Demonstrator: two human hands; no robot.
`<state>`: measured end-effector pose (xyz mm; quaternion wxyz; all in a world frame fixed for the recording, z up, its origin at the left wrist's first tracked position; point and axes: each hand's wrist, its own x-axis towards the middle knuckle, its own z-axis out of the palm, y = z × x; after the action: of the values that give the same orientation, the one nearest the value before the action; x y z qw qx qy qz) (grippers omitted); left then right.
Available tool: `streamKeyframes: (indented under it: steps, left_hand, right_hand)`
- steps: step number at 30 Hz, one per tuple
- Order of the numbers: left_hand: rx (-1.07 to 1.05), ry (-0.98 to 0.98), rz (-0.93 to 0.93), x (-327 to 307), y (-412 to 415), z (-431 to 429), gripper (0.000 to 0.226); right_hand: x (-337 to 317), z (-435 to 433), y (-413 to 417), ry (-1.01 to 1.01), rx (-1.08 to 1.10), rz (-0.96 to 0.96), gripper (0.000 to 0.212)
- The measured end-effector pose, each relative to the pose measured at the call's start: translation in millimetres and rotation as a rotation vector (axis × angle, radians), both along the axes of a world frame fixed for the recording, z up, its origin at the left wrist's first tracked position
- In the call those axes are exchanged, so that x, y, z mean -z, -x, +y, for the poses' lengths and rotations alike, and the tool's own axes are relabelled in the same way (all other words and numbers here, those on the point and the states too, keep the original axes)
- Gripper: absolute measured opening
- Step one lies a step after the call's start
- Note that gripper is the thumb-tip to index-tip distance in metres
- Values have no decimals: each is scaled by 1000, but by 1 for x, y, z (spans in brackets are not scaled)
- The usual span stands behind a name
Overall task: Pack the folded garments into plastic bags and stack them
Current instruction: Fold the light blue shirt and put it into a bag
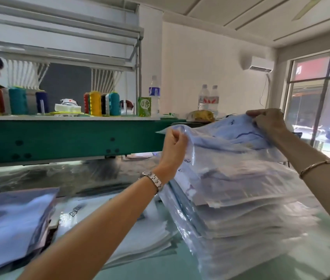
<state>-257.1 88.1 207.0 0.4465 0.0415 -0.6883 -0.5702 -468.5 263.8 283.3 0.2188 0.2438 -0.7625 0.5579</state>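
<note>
One head-worn cam, wide-angle, straight lines bent twd the edges. Faces fwd, tilted only slightly down: worktop [150, 269] near at bottom, ceiling [241, 9] at top. Close in: left hand [173, 142] and right hand [267, 121] reach in from near edge, gripping top bag [231, 138] mid-frame. Shelf [59, 136] far left, window [319, 110] far right.

Your bags [251, 209] are clear, glossy, crinkled plastic; the garments [241, 134] inside are matt pale-blue cloth; your watch band [154, 179] is polished metal; the desk [156, 269] looks smooth and shiny.
</note>
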Motion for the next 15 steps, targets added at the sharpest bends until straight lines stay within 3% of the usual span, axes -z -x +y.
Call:
streamKeyframes:
  steps: [7,11,15]
  left_hand:
    - [87,194,-207,40,22,0,22]
    - [44,241,-350,51,24,-3,15]
    - [-101,319,-508,56,23,0,15]
  right_hand:
    - [37,30,29,-123,78,-44,39]
    - [55,42,48,-175,150,-197,26]
    - [65,50,53,-417,241,-221,23]
